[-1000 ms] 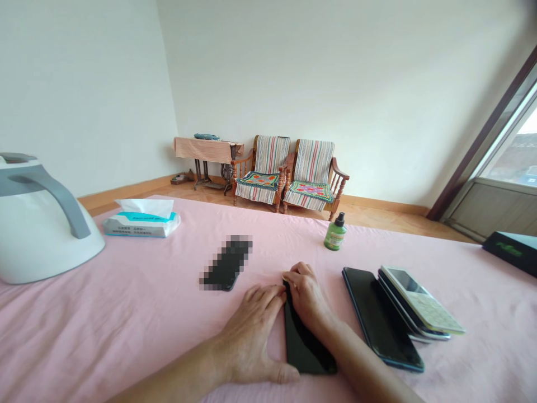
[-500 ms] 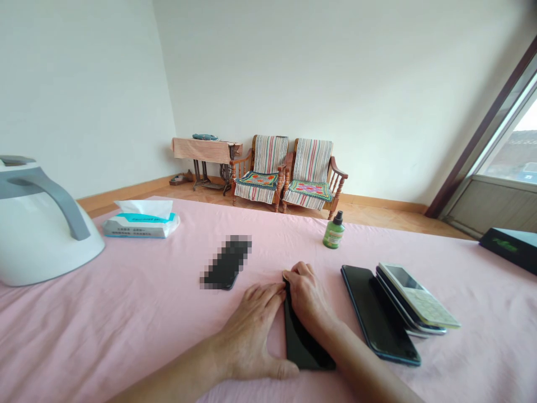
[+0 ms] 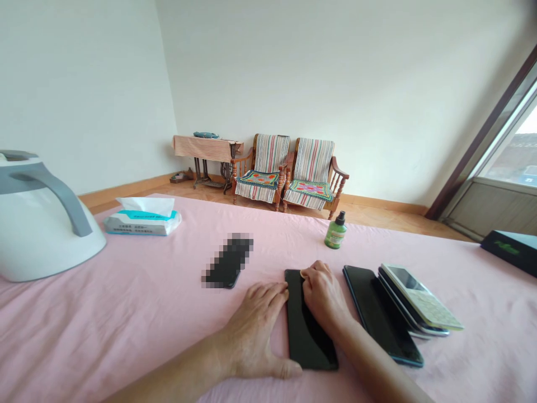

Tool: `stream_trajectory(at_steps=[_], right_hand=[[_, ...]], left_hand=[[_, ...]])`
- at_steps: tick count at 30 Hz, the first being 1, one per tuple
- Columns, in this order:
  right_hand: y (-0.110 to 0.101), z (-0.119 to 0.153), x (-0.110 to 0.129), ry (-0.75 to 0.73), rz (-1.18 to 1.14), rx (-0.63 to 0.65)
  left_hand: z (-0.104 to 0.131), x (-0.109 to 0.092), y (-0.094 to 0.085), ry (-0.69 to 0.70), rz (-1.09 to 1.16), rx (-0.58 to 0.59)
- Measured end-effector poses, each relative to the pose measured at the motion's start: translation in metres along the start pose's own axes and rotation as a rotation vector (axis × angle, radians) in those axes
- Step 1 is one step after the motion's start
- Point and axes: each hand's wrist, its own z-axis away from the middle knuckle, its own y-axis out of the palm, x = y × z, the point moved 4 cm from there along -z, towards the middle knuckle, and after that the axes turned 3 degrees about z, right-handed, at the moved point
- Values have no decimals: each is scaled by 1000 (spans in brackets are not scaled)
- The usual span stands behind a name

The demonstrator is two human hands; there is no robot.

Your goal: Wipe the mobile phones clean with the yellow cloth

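A black smartphone point(image 3: 302, 330) lies face up on the pink cloth in front of me. Along its left edge rests my left hand point(image 3: 255, 330), its fingers stretched out, the fingertips touching the upper left side and the thumb near the bottom edge. My right hand point(image 3: 327, 294) is closed, pressed on the upper right part of the screen. A small pale bit shows at its fingertips, too little to name. Just right of that hand lies another dark phone point(image 3: 373, 302), beside a stack topped by a white keypad phone point(image 3: 419, 296).
A blurred-out black phone point(image 3: 230, 260) lies left of centre. Farther back stand a green spray bottle point(image 3: 335, 232) and a tissue pack point(image 3: 142, 221). A white kettle point(image 3: 46, 229) is at left, a black box point(image 3: 509, 252) at right. Two armchairs point(image 3: 310, 168) stand beyond.
My right hand has slid rightward across the phone's top end, uncovering its upper left corner. My left hand keeps its place against the phone's side.
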Motion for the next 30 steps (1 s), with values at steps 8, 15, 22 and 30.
stream_trajectory(at_steps=[8, 15, 22, 30], right_hand=[[7, -4, 10, -165, -169, 41], [1, -2, 4, -83, -124, 18], [0, 1, 1, -35, -100, 24], [-7, 2, -5, -86, -112, 115]], left_hand=[[0, 4, 4, 26, 2, -5], [0, 1, 2, 8, 5, 6], [0, 0, 2, -6, -6, 10], [0, -1, 0, -11, 26, -3]])
